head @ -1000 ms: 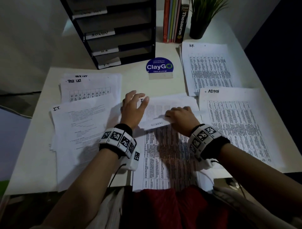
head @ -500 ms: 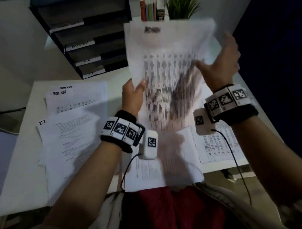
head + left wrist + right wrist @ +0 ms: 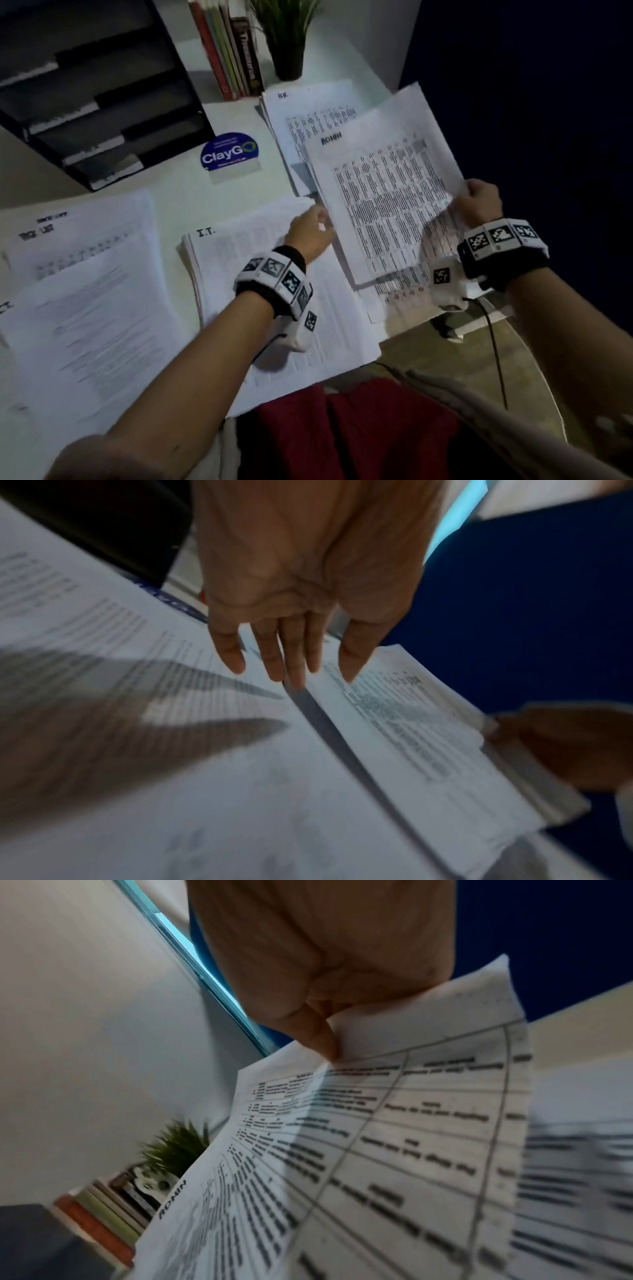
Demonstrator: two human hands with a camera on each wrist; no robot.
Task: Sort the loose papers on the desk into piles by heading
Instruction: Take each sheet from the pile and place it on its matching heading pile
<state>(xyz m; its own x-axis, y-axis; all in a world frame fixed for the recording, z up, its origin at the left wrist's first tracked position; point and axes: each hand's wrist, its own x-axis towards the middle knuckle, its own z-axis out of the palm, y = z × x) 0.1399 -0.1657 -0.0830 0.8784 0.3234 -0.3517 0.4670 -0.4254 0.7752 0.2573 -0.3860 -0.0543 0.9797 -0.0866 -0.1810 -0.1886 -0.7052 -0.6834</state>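
My right hand (image 3: 474, 202) pinches the right edge of a sheet headed ADMIN (image 3: 387, 195) and holds it tilted above the right side of the desk; the right wrist view shows the thumb on that ADMIN sheet (image 3: 394, 1137). My left hand (image 3: 313, 231) hovers by the sheet's left edge with straight fingers (image 3: 270, 653), holding nothing. Below it lies the I.T. stack (image 3: 260, 274). An H.R. pile (image 3: 308, 113) lies behind the held sheet. More printed sheets (image 3: 400, 294) lie under it.
Left on the white desk (image 3: 178, 192) lie pick-list sheets (image 3: 78, 236) and another I.T. pile (image 3: 89, 325). A black paper tray rack (image 3: 92, 99) stands at the back left, with books (image 3: 229, 51), a potted plant (image 3: 284, 37) and a ClayGo sign (image 3: 229, 156) behind.
The ADMIN sheet came off the middle stack, rose upright, and has swung right and lower. My left hand has let go of it; my right hand now holds its edge.
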